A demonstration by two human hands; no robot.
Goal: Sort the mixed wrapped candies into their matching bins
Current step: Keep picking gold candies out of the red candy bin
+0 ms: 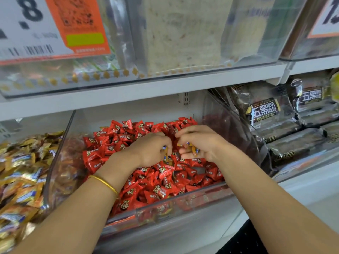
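**Left hand [152, 149] and right hand [200, 143] in the red candies [161, 189]**

Both hands reach into a clear bin [183, 208] on the lower shelf; the bin is filled with red candies, each wrapper printed with a small round face; the left hand lies knuckles-up over the middle of the heap, its fingers curled round a gold-and-blue candy [166, 153] that pokes out below the fingertips; the right hand is just beside it, fingers bent in round a few more gold-and-blue pieces [193, 149]; the fingertips of the two hands are close together, though I cannot tell whether they touch; a thin gold bracelet [104, 182] circles the left wrist.

Beyond the bin's clear left wall lies a heap of gold wrapped candies [22, 171] with the same blue print; to the right of the bin, dark bread packs [266, 110] with white characters are stacked on the same level.

A white shelf edge [146, 88] runs across above the hands; on it stand more clear containers, one holding pale blocks [183, 33]; a white and orange price label [45, 24] hangs at the upper left, its print blurred.
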